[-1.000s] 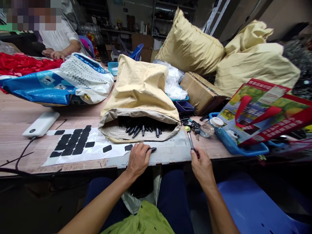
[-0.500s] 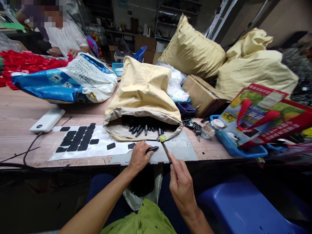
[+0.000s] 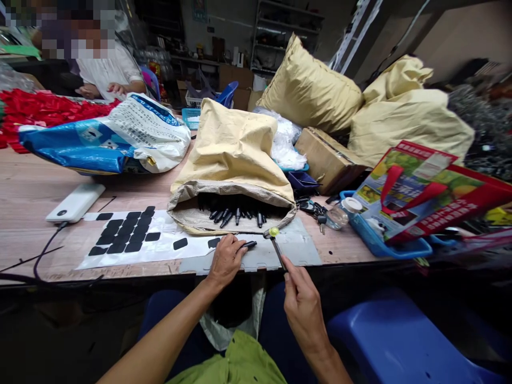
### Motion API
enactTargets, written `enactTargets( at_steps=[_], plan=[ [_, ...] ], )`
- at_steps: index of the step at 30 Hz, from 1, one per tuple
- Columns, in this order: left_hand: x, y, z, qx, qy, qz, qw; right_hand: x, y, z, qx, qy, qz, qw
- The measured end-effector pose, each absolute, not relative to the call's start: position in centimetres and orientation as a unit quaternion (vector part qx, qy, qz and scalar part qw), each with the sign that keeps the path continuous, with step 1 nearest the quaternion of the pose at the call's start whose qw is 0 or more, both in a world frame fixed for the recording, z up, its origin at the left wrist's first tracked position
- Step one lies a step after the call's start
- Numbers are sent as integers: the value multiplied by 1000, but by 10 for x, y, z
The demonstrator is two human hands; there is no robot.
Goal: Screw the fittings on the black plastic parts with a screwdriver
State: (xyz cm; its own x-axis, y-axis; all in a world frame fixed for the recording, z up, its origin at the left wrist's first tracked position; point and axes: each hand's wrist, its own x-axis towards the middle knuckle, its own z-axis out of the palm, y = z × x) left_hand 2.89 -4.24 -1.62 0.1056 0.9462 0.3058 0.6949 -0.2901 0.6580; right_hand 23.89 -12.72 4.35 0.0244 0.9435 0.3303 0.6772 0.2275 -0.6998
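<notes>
My left hand rests at the table's front edge, its fingers closed on a black pen-shaped part whose tip points right. In my right hand is a small hammer, gripped by its metal handle. The hammer's yellow-green head is raised a little to the right of the black part, apart from it. Both hands are over a grey board. Just behind them a cream cloth sack lies with its mouth toward me, and several more black pen-shaped parts show inside.
Black stickers lie on a white sheet at left, beside a white power bank. A blue-white bag stands behind. At right are keys, a jar and a blue basket. A person sits across.
The hammer has moved right and away from the black part, together with my right hand. My left hand still holds the part. The view has shifted slightly.
</notes>
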Motion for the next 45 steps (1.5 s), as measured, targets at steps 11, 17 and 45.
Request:
enactTargets(
  at_steps=[11,17,45],
  plan=[
    [33,-43,-9,715,589,334,175,241,-132,40,-620,-630,229,406],
    [35,-42,-9,715,605,311,158,239,-133,36,-628,-624,241,398],
    [31,-23,2,711,623,265,191,218,-123,22,-577,-708,165,373]
  ],
)
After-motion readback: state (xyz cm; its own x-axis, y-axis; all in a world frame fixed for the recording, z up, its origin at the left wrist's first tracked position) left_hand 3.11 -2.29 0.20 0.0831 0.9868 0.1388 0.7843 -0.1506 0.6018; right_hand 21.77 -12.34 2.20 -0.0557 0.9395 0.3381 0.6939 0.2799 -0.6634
